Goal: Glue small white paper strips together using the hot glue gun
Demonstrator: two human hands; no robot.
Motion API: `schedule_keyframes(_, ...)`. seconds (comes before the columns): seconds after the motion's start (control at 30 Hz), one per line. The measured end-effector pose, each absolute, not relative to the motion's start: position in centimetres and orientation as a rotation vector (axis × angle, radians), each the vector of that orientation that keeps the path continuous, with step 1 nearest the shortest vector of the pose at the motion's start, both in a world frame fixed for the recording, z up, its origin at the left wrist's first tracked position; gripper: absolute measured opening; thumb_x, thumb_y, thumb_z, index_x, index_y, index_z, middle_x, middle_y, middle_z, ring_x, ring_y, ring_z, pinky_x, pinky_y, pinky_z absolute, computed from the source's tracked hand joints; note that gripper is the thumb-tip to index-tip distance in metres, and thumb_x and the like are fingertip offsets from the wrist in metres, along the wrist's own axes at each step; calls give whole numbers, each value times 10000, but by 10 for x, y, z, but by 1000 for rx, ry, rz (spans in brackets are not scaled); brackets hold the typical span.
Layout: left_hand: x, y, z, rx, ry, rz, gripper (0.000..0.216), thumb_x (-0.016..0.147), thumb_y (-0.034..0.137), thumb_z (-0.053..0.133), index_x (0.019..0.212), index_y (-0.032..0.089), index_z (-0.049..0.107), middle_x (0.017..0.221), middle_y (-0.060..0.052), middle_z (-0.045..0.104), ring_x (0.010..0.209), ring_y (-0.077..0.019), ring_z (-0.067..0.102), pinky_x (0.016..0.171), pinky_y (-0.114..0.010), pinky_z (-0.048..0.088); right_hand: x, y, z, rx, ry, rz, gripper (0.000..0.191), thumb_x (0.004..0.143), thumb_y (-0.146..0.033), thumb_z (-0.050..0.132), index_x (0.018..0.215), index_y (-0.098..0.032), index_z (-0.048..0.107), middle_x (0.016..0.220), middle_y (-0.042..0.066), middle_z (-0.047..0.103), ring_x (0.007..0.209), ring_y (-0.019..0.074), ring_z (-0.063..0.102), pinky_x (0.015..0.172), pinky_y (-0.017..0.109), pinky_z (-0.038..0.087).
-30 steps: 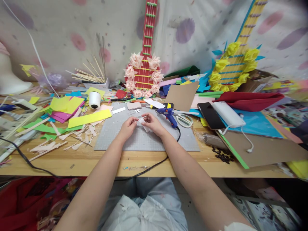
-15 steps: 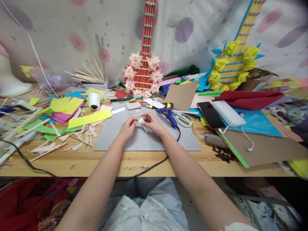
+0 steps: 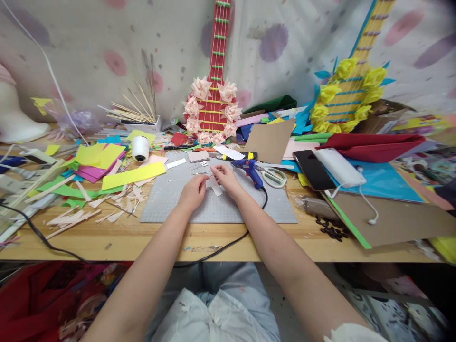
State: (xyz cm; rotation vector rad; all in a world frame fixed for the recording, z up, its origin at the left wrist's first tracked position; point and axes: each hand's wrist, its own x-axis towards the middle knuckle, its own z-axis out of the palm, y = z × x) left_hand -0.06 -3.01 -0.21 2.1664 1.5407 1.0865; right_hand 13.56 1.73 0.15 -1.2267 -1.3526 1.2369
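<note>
Both of my hands meet over the grey cutting mat in the middle of the wooden table. My left hand is curled, its fingers pinching a small white paper piece. My right hand also pinches that paper from the other side, fingers pressed together. A blue hot glue gun lies just right of my right hand, its black cord running off the table's front edge. White-handled scissors lie beside the glue gun.
Coloured paper sheets, pale paper scraps and a white tape roll crowd the left. A red paper guitar and a yellow one lean at the back. A black phone, white power bank and brown cardboard lie right.
My hands have moved slightly away from me and lower toward the mat, still pinching the white paper piece between them.
</note>
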Motion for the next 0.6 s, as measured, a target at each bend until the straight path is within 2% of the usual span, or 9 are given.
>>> schedule_keyframes(0.27,3,-33,1,2416,1780,825,310,840,181,331,1060,195,548,933,-73,565,817,-167,561,709,-269,426,132,22,9,-1291,-1380,1203,209,677,-373,552,758,-182,523,668,-17,567,625,105,534,564,232,430)
schedule_keyframes(0.6,3,-32,0,2488,1855,770,334,844,185,321,1097,215,537,935,-70,559,813,-166,555,685,-253,410,133,20,8,-1251,-1373,1282,157,640,-258,560,766,-169,529,649,-35,544,579,85,506,516,207,379)
